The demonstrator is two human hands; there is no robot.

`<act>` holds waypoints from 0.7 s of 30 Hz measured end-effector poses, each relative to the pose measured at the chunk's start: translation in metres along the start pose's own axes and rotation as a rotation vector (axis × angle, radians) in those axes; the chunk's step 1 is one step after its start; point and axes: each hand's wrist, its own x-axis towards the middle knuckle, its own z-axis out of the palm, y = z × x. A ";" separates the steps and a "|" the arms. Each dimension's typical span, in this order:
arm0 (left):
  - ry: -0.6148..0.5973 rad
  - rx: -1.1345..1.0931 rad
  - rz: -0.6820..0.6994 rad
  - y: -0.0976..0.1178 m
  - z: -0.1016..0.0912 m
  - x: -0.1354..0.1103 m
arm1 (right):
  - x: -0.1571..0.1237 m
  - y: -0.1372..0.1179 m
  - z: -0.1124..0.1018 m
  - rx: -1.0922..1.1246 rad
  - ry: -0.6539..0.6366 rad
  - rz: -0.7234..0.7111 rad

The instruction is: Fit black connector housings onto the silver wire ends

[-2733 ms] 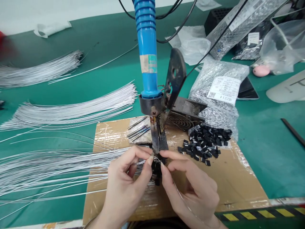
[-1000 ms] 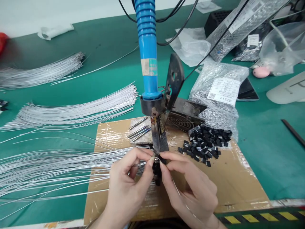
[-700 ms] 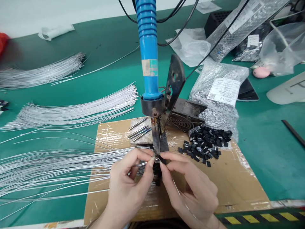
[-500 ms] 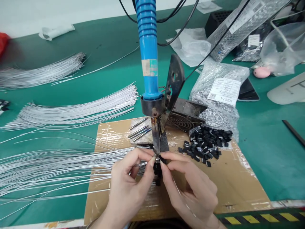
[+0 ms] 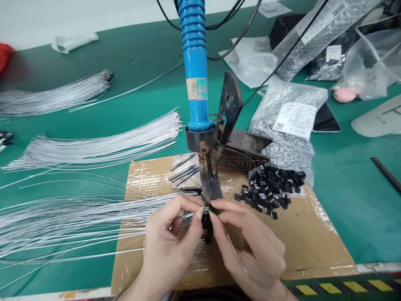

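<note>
The blue-handled soldering iron (image 5: 196, 62) is clamped upright in a metal stand (image 5: 229, 108), its tip (image 5: 206, 184) pointing down. Right below the tip, my left hand (image 5: 175, 238) is closed in a pinch of thumb and forefinger; the small piece between them is mostly hidden. My right hand (image 5: 250, 242) pinches at the same spot, its fingertips almost meeting the left ones. A thin pale wire (image 5: 231, 243) runs from its fingers down across the palm. Dark small parts (image 5: 207, 228) lie beneath the fingertips, partly covered.
Bundles of thin white wires (image 5: 103, 144) lie at left, one bundle (image 5: 78, 217) reaching under my left hand. A pile of small black connectors (image 5: 272, 188) sits right on the cardboard (image 5: 307, 242). Metal rods (image 5: 184, 173) rest behind. A small fan (image 5: 244, 152) and labelled bubble-wrap bag (image 5: 291, 96) stand beyond.
Almost nothing differs. My right thumb tip has shifted very slightly left at the pinch; the left hand keeps its place.
</note>
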 end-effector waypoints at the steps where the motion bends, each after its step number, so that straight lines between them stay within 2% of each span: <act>1: -0.008 0.006 0.010 0.000 0.000 0.000 | 0.000 0.000 0.000 0.002 0.002 -0.005; 9: -0.047 0.032 0.020 -0.005 -0.003 0.001 | -0.002 -0.001 0.000 0.023 -0.012 0.013; 15: -0.085 0.069 0.026 -0.007 -0.003 0.002 | -0.009 0.007 -0.008 0.049 -0.104 0.092; 17: -0.088 0.096 0.025 -0.010 -0.006 0.001 | -0.009 0.017 -0.015 -0.046 -0.118 0.075; 21: -0.070 0.182 0.061 -0.018 -0.015 -0.002 | -0.011 0.040 -0.031 -0.387 -0.202 0.085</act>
